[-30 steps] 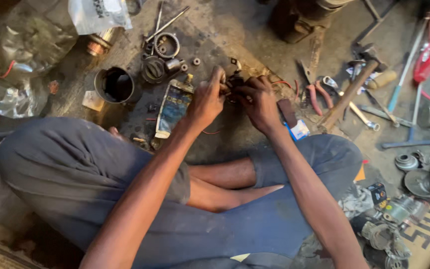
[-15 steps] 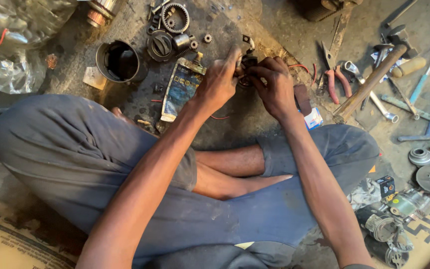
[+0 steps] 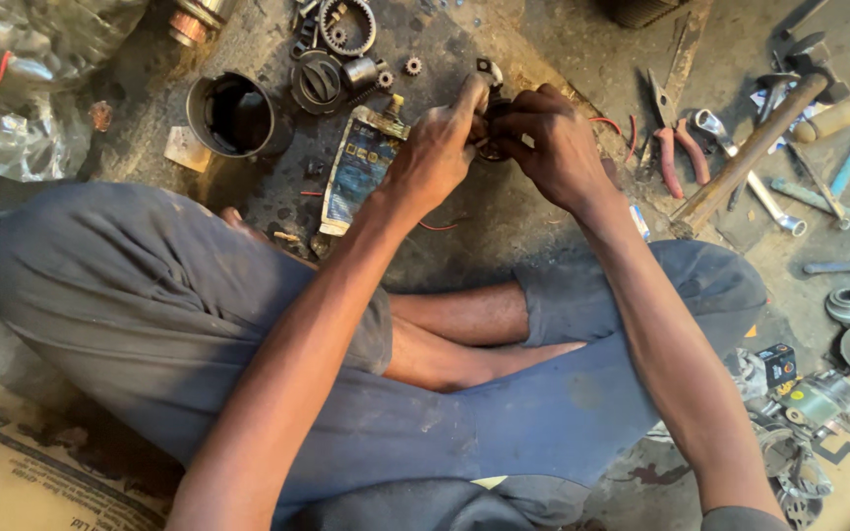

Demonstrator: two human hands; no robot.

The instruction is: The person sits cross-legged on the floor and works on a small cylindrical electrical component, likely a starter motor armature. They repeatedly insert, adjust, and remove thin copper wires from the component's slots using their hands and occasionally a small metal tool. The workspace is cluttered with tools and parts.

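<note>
Evidently both hands meet over one small dark metal part with thin red wires (image 3: 492,147), raised just above the oil-stained ground so the fingertips can work it from two sides. The left hand (image 3: 435,162) is closed in a pinch, thumb and forefinger reaching up to the part's near edge, while the right hand (image 3: 548,143) is curled around its far side, fingers bent and gripping; what exactly the part is stays hidden between them. Taking that part as the landmark: just to its left lies a flattened blue printed packet (image 3: 358,175), and farther left an open dark steel cylinder housing (image 3: 233,113) stands on end, mouth up, so nothing rolls. Above and left of the part sit a round black ribbed cap (image 3: 319,81), a toothed metal ring gear (image 3: 346,25) and a tiny pinion gear (image 3: 412,66), spread apart, seemingly kept within arm's reach. To the right of the part lie red-handled pliers (image 3: 676,147), a chrome open-end spanner (image 3: 745,177) and a wooden-handled hammer (image 3: 745,157), handles angled toward the person. Below the part the person's crossed legs in grey-blue trousers (image 3: 150,315) frame the work area.
</note>
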